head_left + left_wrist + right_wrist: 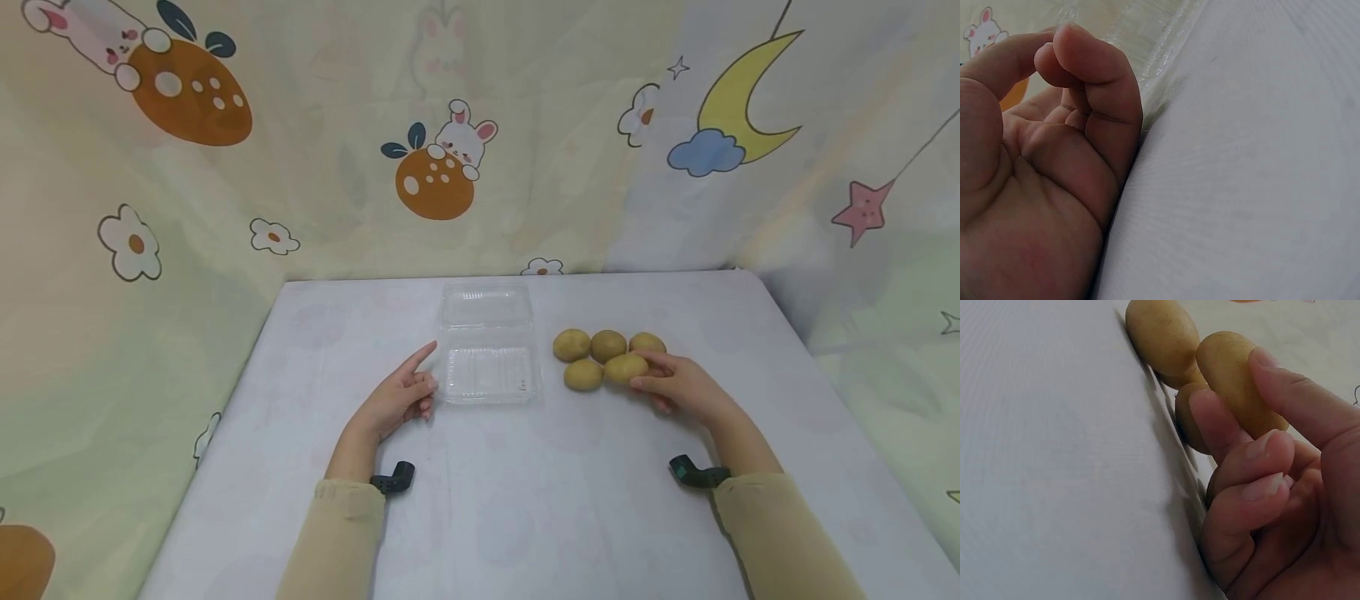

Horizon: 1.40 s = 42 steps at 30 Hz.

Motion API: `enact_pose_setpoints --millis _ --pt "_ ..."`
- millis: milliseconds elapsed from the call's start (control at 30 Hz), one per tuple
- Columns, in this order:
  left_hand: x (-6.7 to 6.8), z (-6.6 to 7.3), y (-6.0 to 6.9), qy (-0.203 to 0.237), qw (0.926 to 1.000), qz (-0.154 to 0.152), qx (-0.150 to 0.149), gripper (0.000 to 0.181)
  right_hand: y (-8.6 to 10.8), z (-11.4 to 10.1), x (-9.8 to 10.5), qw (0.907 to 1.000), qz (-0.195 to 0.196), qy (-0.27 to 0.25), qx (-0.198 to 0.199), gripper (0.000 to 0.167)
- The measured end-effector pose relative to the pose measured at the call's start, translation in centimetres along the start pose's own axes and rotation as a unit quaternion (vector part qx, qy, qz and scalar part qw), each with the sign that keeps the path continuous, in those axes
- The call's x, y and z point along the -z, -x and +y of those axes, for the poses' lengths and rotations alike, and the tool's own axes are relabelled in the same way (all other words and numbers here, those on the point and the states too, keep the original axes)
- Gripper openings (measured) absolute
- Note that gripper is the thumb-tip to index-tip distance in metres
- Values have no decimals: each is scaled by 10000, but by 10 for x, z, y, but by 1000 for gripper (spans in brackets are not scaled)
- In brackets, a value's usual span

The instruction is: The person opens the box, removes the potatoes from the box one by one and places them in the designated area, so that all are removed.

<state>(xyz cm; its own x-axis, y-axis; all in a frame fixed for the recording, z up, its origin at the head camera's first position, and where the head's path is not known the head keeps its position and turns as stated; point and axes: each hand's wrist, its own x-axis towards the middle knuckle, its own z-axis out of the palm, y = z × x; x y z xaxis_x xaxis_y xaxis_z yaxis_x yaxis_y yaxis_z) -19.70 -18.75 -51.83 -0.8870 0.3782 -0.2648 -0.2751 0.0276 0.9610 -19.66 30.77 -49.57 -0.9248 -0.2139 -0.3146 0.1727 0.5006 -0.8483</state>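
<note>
My right hand (686, 387) pinches a yellow potato (625, 369) between thumb and fingers. In the right wrist view that potato (1235, 378) looks lifted off the table, with other potatoes (1163, 337) behind it. Several more sit close by, among them a front-left potato (582, 375) and a back-left potato (572, 344). My left hand (397, 400) rests on the table at the left edge of a clear plastic clamshell box (491, 400), its index finger extended and the others curled. The left wrist view has the hand (1041, 150) holding nothing, with the clear box (1147, 44) beyond.
The box's lid (486, 307) lies open behind its base, toward the table's far edge. A white cloth covers the table (495, 500). Patterned fabric (525, 167) hangs at the back and both sides.
</note>
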Motion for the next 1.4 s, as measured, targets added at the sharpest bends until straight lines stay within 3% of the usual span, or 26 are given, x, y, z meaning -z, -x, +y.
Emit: enact_pose_setpoints --millis 533,1100,1400 --pt "-2 1 1 -28 10000 61 0 68 -4 9 -1 9989 35 458 -121 81" --pt "-1 1 1 -59 10000 12 -31 69 -6 10 -4 9951 -8 987 34 75" --pt "-1 1 1 -49 10000 38 -30 70 -5 8 -4 9958 -98 914 -6 74"
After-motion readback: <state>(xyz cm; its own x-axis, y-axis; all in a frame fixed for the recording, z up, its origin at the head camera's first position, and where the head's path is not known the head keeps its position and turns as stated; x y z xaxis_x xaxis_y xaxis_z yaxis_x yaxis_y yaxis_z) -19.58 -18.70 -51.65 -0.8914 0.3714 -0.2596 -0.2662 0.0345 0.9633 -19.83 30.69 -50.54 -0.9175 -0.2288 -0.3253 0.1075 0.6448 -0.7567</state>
